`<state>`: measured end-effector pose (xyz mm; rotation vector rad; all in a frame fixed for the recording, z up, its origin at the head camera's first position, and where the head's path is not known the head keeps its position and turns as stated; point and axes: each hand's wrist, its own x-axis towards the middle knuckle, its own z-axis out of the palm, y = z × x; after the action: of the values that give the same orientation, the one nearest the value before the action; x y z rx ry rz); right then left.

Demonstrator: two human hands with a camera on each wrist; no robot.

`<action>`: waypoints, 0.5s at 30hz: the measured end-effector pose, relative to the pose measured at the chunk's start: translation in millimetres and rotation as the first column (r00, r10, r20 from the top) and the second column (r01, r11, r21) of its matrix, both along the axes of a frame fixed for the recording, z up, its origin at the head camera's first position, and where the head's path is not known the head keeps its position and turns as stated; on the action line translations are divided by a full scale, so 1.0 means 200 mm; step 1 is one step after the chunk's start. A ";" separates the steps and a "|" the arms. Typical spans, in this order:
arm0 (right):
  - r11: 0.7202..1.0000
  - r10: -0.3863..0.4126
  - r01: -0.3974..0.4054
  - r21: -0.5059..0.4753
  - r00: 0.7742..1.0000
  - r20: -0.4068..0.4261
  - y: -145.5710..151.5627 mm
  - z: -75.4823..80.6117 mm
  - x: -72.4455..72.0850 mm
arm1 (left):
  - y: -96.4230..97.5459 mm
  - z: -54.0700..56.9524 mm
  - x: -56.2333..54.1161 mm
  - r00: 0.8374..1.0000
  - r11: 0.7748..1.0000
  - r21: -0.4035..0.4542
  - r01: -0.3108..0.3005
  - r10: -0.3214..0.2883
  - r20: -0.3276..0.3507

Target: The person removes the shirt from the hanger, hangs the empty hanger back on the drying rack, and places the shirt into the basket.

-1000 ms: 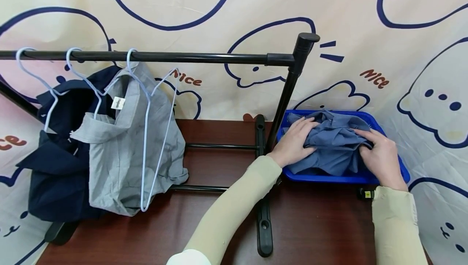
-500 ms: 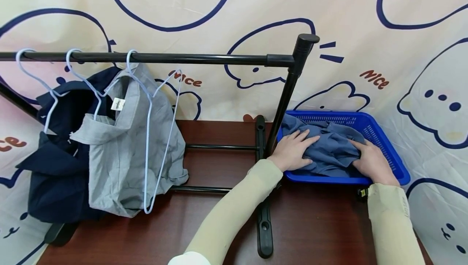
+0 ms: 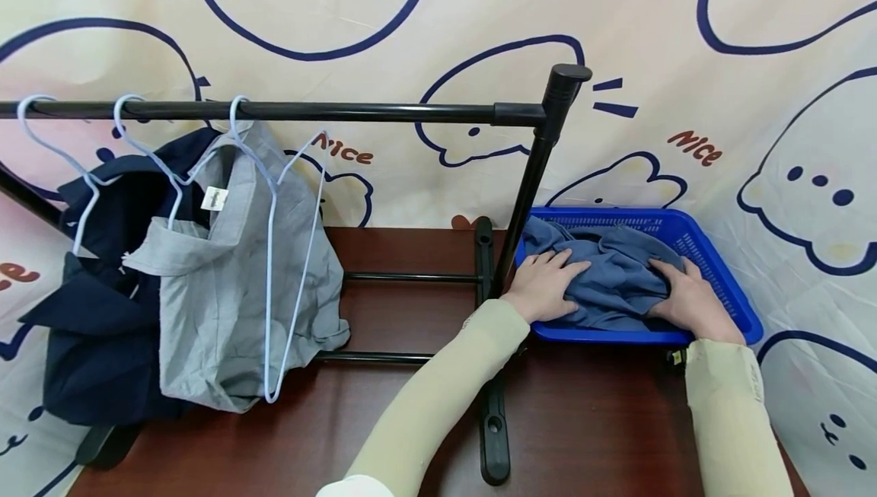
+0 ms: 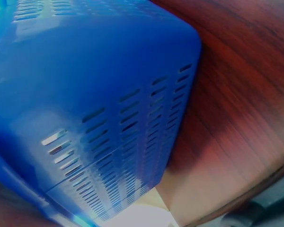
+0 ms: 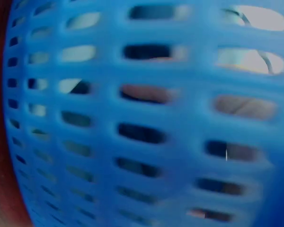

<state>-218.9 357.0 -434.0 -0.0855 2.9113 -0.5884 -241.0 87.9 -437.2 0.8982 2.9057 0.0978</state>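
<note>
A crumpled blue-grey garment (image 3: 617, 272) lies bunched in the blue plastic basket (image 3: 726, 284) in the head view; its kind does not show. My left hand (image 3: 544, 284) rests on its left side with fingers extended. On its right side my right hand (image 3: 695, 299) presses with fingers spread, the thumb tucked low against the cloth. The left wrist view shows the slotted basket wall (image 4: 109, 123) close up. Through the slots of the basket wall (image 5: 189, 118) in the right wrist view, bits of hand and dark cloth appear.
A black clothes rack (image 3: 384, 113) stands left of the basket, its post close to the basket's left end. Pale blue hangers (image 3: 270, 307) hang there with a grey garment (image 3: 226, 307) and a navy garment (image 3: 103, 360). The brown table (image 3: 589, 421) lies below.
My right hand has let go of the raised edge of the garment and moved down and left onto it. The garment now lies flatter and lower in the basket. My left hand has barely moved.
</note>
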 end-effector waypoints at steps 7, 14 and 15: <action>1.000 -0.002 0.002 0.002 0.999 -0.040 -0.03 0.09 0.03 | -0.04 0.06 0.01 0.999 0.985 0.169 0.025 -0.030 0.023; 1.000 0.008 -0.010 -0.028 0.996 -0.088 -0.07 0.22 0.05 | -0.11 0.20 0.03 0.995 0.913 0.404 0.065 -0.091 0.047; 0.999 0.015 -0.018 -0.030 0.995 -0.103 -0.08 0.24 0.06 | -0.11 0.23 0.04 0.994 0.901 0.428 0.067 -0.099 0.053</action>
<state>-207.1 341.3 -386.0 -0.1482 2.9977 -0.6447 -232.8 65.0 -391.4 1.0466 2.8165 0.7691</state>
